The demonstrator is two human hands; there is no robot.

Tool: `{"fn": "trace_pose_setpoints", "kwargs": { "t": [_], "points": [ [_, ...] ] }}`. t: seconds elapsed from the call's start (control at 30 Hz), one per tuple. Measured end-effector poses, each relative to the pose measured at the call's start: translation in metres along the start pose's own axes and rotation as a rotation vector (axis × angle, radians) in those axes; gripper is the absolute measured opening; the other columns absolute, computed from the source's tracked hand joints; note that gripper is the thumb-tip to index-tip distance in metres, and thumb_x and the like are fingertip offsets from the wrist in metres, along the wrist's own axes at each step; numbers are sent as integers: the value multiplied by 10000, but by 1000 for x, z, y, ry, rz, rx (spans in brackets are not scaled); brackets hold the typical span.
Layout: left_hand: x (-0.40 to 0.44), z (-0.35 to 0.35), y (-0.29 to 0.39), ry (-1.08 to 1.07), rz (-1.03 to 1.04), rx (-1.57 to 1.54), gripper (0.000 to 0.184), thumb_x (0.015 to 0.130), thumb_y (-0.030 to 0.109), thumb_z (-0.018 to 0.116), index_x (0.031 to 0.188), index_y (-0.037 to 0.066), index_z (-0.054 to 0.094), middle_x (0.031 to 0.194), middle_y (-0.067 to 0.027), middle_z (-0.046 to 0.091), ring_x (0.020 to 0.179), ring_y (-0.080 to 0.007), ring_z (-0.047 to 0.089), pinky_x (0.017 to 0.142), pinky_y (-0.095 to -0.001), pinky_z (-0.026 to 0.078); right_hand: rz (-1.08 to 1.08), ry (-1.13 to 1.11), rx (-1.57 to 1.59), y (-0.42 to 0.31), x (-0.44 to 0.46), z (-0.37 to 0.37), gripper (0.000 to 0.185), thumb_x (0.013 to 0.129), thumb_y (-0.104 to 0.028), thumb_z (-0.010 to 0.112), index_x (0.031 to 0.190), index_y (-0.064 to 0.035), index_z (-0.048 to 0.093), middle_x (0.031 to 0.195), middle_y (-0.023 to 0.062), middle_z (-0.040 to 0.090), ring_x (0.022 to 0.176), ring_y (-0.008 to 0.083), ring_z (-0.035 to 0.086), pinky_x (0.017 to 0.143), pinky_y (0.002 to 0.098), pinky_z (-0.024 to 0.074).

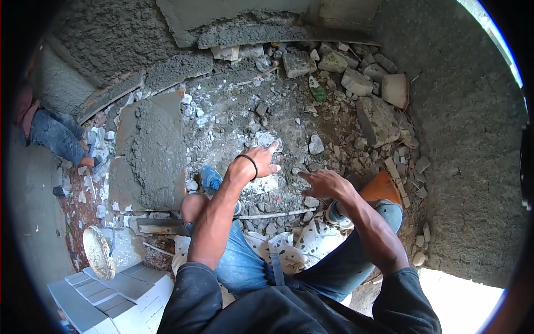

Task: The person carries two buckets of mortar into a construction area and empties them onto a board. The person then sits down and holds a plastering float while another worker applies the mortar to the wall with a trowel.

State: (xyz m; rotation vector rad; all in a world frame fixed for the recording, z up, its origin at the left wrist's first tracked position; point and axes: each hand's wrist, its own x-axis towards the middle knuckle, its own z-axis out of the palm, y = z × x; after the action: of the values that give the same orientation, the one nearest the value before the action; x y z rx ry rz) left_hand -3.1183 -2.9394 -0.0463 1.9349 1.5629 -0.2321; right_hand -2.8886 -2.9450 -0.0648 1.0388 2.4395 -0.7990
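My left hand (259, 160), with a dark band on the wrist, is held above the rubble floor (222, 142) near a pale, powdery patch (266, 185). Its index finger and thumb are apart, with whitish tips, and nothing shows between them. To the right, my right hand (327, 184) reaches inward over the floor in front of my knee. The fingers there are stretched out and spread, holding nothing I can see. A whitish stone (316, 145) lies beyond the two hands. Whether either hand touches the ground is hard to judge.
Wet mortar (156, 153) is heaped on a board at left. Broken blocks (356, 82) pile up at back right. An orange container (381, 188) stands by my right knee. A dirty bucket (114, 251) and stacked tiles (105, 292) are at lower left. Another person's leg (55, 132) shows far left.
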Motion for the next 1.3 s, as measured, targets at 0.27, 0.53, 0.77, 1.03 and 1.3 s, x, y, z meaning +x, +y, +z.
{"fn": "trace_pose_setpoints", "kwargs": {
  "t": [0.27,0.53,0.77,1.03,1.3],
  "points": [
    [5,2,5,-2,22,4,744,814,354,608,1388,44,251,1077,-279,564,1027,-410,534,882,-439,430,-81,57,14,12,6,17,504,798,-356,631,1160,-43,473,887,183,638,898,347,601,787,443,462],
    [2,-3,3,1,10,-17,761,801,371,609,1392,54,250,1097,-297,549,1041,-418,528,891,-436,429,-64,35,6,10,6,15,447,808,-343,628,1103,-39,488,879,189,636,884,345,607,785,445,470],
    [0,-12,-13,78,-58,-45,757,815,401,600,1414,130,224,1151,-301,529,1069,-403,535,947,-427,418,42,41,29,6,-1,-2,423,815,-335,631,1054,-8,511,833,187,635,831,324,619,737,428,494],
    [-12,-35,-50,177,-164,-35,791,794,427,610,1415,113,234,1123,-294,551,1070,-395,537,923,-426,429,76,143,-88,19,0,1,442,782,-318,650,1062,-7,511,843,193,637,847,336,621,732,433,495],
    [-11,-32,-57,200,-94,-48,791,799,453,606,1417,124,238,1181,-291,519,1109,-395,514,939,-440,419,167,34,-40,17,1,-8,513,793,-344,635,1187,-53,481,858,189,634,889,339,607,779,433,471]
  ]
}}
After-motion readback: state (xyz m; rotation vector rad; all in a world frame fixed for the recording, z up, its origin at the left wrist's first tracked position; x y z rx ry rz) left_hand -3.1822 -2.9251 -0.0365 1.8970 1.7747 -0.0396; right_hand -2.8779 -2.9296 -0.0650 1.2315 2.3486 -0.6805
